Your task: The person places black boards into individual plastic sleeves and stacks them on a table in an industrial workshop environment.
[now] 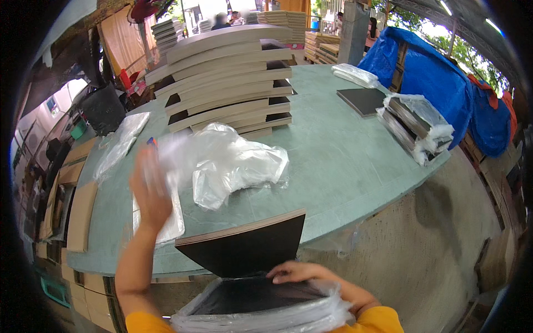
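Note:
My left hand (151,191) is raised over the left part of the table, beside a crumpled clear plastic bag (239,166). Motion smears its fingers and a whitish patch next to them, so any grip is unclear. My right hand (297,272) lies with its fingers extended along the far edge of a plastic-wrapped bundle of black boards (250,297) close to my body. Just beyond that bundle, a set of black boards (244,244) leans tilted at the table's near edge. Flat folded plastic bags (172,219) lie under and beside my left forearm.
A tall staggered stack of boards (222,83) stands on the green table (327,172). Farther right are a black board (361,101), plastic-wrapped bundles (416,127) and folded plastic (355,75). Blue tarpaulin (433,77) covers something behind them. Cardboard (82,216) sits along the left edge.

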